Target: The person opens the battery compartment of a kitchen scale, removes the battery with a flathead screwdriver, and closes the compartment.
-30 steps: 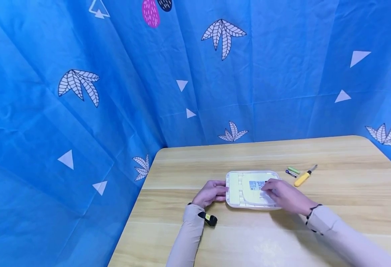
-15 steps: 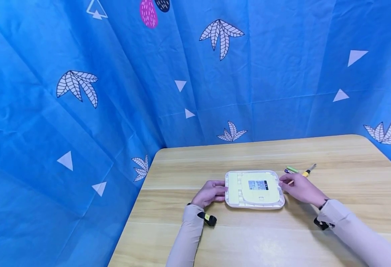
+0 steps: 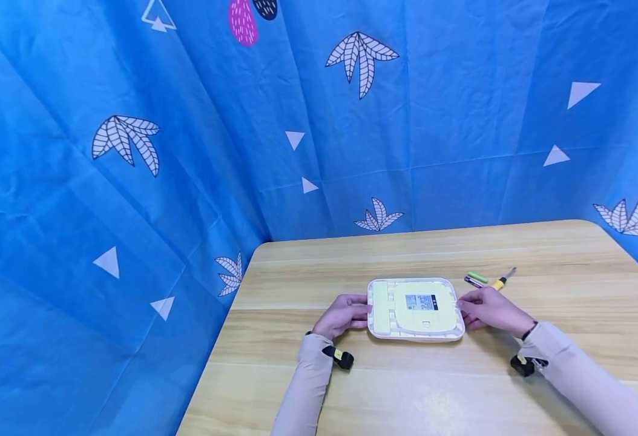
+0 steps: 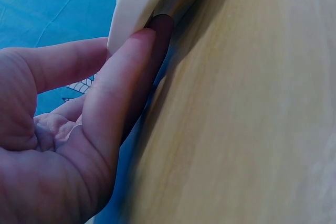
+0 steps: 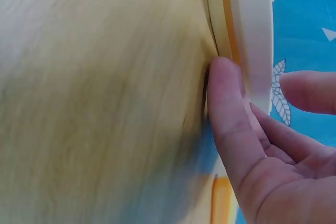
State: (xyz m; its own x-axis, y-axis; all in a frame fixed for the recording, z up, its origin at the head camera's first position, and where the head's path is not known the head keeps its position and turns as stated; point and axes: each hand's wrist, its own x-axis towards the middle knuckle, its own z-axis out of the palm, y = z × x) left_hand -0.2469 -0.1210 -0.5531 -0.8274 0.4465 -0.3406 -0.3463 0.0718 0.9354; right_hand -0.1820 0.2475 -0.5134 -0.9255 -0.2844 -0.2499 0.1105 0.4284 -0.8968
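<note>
A white, rounded rectangular plastic device (image 3: 385,309) lies flat on the wooden table, a printed label and a pale raised panel on its upper side. My left hand (image 3: 345,316) pinches its left end. Close up in the left wrist view, one finger (image 4: 73,61) meets the upper rim and another digit bears on the lower edge. At the opposite end is my right hand (image 3: 488,310). A digit (image 5: 226,98) of it touches the lower edge in the right wrist view, while another finger (image 5: 310,93) stands just off the upper rim.
Behind my right hand lie a yellow-handled screwdriver (image 3: 504,278), a green battery (image 3: 477,277) and a dark-and-silver one (image 3: 474,282). A blue patterned curtain (image 3: 330,151) hangs along the table's back and left edges.
My right hand has moved right, from above the device's panel to its right end, uncovering the label. It shifted slightly in the last half second. My left hand has stayed put.
</note>
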